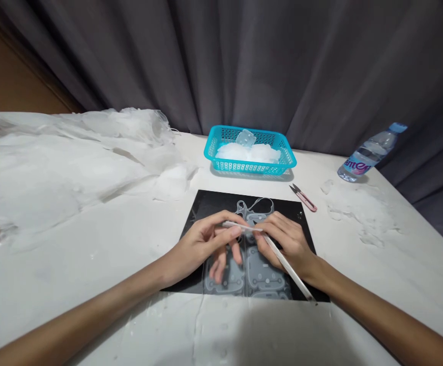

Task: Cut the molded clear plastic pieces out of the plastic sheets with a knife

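Between the thumb and fingers of my left hand point(213, 236) is one end of a small translucent silicone piece point(248, 228), seen nearly edge-on. My right hand point(288, 241) is closed around a slim white stick-like tool point(292, 272), whose tip meets the piece's right end; its exact kind is unclear. Both hands are above a black mat point(202, 206). A sheet of translucent moulded silicone parts point(265, 269) lies on that mat, partly hidden by my hands. Thin looping strips point(263, 200) curl at the sheet's far end.
A blue basket point(252, 166) holding translucent pieces stands behind the mat. Thread snips point(303, 198) rest at the mat's far right. Farther right are a water bottle point(370, 152) and a heap of translucent scraps point(362, 208). Large piled translucent sheets point(53, 168) cover the left side.
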`<state>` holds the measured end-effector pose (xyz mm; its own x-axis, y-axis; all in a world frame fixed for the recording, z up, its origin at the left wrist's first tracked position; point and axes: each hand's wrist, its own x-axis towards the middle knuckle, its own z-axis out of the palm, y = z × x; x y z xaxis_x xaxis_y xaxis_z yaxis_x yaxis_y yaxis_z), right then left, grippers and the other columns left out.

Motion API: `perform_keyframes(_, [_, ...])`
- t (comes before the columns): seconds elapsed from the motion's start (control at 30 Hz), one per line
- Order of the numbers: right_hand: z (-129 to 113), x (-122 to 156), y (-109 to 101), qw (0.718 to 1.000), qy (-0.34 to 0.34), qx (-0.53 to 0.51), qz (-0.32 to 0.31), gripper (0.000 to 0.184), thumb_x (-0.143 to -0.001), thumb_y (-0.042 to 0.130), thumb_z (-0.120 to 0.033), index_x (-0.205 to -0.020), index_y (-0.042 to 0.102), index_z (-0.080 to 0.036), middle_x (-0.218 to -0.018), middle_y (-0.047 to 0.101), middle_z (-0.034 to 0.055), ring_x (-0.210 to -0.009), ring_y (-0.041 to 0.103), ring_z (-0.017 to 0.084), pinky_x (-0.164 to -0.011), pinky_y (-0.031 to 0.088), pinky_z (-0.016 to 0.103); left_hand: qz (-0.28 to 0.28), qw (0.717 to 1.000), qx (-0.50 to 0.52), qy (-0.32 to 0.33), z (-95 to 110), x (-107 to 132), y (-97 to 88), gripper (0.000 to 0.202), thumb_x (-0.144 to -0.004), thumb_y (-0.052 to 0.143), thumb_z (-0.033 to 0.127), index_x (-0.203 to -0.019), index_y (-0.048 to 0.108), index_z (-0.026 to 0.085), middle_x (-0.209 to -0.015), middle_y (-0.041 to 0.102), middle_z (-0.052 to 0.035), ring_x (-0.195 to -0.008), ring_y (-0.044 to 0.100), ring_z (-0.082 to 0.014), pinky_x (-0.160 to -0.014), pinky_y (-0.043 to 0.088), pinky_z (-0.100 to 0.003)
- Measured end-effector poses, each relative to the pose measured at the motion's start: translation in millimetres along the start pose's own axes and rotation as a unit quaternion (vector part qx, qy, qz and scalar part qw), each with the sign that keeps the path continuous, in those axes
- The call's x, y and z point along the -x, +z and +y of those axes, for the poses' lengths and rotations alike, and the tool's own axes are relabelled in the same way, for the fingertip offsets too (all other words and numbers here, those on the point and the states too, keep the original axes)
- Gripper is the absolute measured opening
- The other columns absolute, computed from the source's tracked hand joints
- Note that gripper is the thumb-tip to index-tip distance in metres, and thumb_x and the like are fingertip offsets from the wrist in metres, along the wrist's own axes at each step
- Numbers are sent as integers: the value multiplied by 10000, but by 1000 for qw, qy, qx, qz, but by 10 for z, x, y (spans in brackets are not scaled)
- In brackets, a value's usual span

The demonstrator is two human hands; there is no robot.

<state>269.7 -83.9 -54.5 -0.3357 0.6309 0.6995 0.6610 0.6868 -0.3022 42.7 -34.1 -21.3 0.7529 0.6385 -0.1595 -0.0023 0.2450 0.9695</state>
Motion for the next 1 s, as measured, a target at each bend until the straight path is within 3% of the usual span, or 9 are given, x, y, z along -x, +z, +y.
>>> perform_keyframes(0.07, [14,6,-6,1000,4,-3,-18,138,-988,565,-103,-1048,666,-176,-844,694,53,-756,599,188,-698,526,329,-10,1000,-22,-2,25,18,-4,344,-1037,630,456,-1208,679,161,-797,758,-52,-514,713,-140,-420,529,-179])
perform_keyframes(0.2, [98,53,-27,998,33,6,-45,218,-1004,565,-134,-1204,643,-176,-979,705,79,-875,615,216,-795,541,366,35,995,-60,69,35,18,-7,266,-1032,656,378,-1092,764,142,-953,745,-80,-827,775,-190,-597,659,-222])
perform_keyframes(0.33, [251,85,-65,989,73,74,-101,374,-1023,511,-131,-1389,574,-179,-1127,685,109,-990,614,256,-860,542,405,47,993,-54,89,32,14,2,216,-1025,676,322,-1088,773,140,-972,766,-84,-847,775,-183,-626,670,-215])
perform_keyframes(0.43, [391,55,-160,976,89,154,-127,450,-1046,471,-161,-1494,506,-195,-1100,675,102,-976,609,266,-856,529,411,52,994,-39,91,38,28,22,192,-1005,704,300,-1064,778,132,-964,782,-90,-846,782,-184,-622,670,-203])
perform_keyframes(0.53, [566,31,-341,934,152,305,-110,390,-1044,517,-266,-1409,581,-143,-1085,656,145,-990,588,316,-823,509,427,59,993,-27,98,43,51,46,183,-994,718,287,-1058,780,127,-968,791,-99,-839,790,-195,-612,674,-214])
perform_keyframes(0.67, [771,71,-563,854,212,425,-213,304,-1043,538,-355,-1092,709,-108,-1013,661,183,-942,616,338,-754,473,404,75,991,-18,113,50,74,75,154,-983,730,259,-1036,793,128,-946,801,-97,-791,794,-182,-600,656,-198])
perform_keyframes(0.8, [781,89,-598,828,230,436,-267,267,-1074,448,-225,-1029,688,-117,-950,676,146,-809,653,264,-665,413,348,85,989,-17,118,61,77,97,134,-976,733,236,-1002,815,133,-919,808,-91,-764,799,-183,-586,637,-192])
perform_keyframes(0.93, [694,27,-599,798,262,463,-284,213,-1016,448,-83,-991,659,-77,-953,684,193,-809,671,280,-602,351,340,92,988,-25,120,48,76,100,153,-993,708,236,-1009,819,132,-916,812,-94,-759,804,-196,-577,631,-208])
perform_keyframes(1.0, [671,-5,-633,800,291,450,-269,198,-987,447,-52,-1026,639,-80,-955,695,192,-812,672,287,-579,317,333,93,988,-27,120,36,78,95,158,-998,699,235,-1012,815,129,-918,812,-95,-764,806,-200,-575,629,-210])
